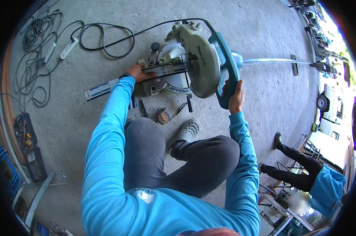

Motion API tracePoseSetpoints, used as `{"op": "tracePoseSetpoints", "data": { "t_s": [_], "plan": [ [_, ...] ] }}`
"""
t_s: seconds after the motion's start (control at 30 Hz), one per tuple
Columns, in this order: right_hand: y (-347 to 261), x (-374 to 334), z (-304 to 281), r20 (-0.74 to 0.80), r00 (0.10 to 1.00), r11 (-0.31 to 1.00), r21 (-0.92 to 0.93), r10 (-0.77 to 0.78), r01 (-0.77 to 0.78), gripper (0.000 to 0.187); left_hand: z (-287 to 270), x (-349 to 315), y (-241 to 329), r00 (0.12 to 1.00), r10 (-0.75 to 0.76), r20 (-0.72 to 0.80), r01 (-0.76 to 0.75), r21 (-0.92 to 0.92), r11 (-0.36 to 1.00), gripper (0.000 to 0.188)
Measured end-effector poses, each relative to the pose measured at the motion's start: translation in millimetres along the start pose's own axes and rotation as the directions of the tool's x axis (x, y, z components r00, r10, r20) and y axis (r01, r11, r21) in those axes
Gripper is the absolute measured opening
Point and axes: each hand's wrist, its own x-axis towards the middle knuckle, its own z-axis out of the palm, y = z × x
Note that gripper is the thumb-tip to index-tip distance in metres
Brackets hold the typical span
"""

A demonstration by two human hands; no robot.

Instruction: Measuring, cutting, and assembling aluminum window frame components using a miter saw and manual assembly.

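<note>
A mitre saw [203, 65] with a pale green blade guard stands on the concrete floor before me. My right hand [236, 97] is wrapped round its teal handle [227, 59]. On the saw's left side, my left hand [139, 73] grips an aluminium profile [174, 69] at the fence, thumb along its near face. The labelled end of the profile [101, 89] sticks out left, past my wrist. Right of the saw, a long shiny bar [272, 61] runs in line with it. The saw head hides whether the two join and where the blade's edge is.
A tape measure [163, 116], a dark marker-like stick [143, 109] and a clamp handle [189, 103] are near my shoe. A power strip [69, 48] and tangled cable [36, 59] lie left. A support block [295, 65] sits under the bar. Another person [304, 169] is at right; an open toolbox [30, 145], left.
</note>
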Motion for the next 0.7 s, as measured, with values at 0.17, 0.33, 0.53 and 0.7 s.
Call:
{"op": "tracePoseSetpoints", "data": {
  "t_s": [0.17, 0.33, 0.53, 0.7],
  "plan": [
    [0.2, -0.5, -0.4, -0.01, 1.0, 1.0, -0.028, -0.011, 0.011, 0.089, -0.2, 0.3, -0.5, 1.0, 0.009, -0.002, -0.009, 0.013, 1.0, 0.104],
    [-2.1, -1.4, 0.9, -0.016, 1.0, 0.999, -0.031, -0.013, 0.012, 0.088, 0.8, 0.7, -1.1, 1.0, 0.01, -0.012, -0.01, 0.026, 1.0, 0.103],
    [-2.7, -1.8, 1.2, -0.017, 1.0, 1.0, -0.027, -0.01, 0.009, 0.087, 1.7, 3.0, -2.9, 1.0, 0.008, -0.003, -0.008, 0.018, 1.0, 0.105],
    [-0.8, -1.6, 1.3, -0.004, 1.0, 1.0, -0.013, -0.008, 0.008, 0.087, 2.2, 2.2, -2.8, 1.0, 0.02, -0.022, -0.019, 0.034, 0.999, 0.102]
  ]
}}
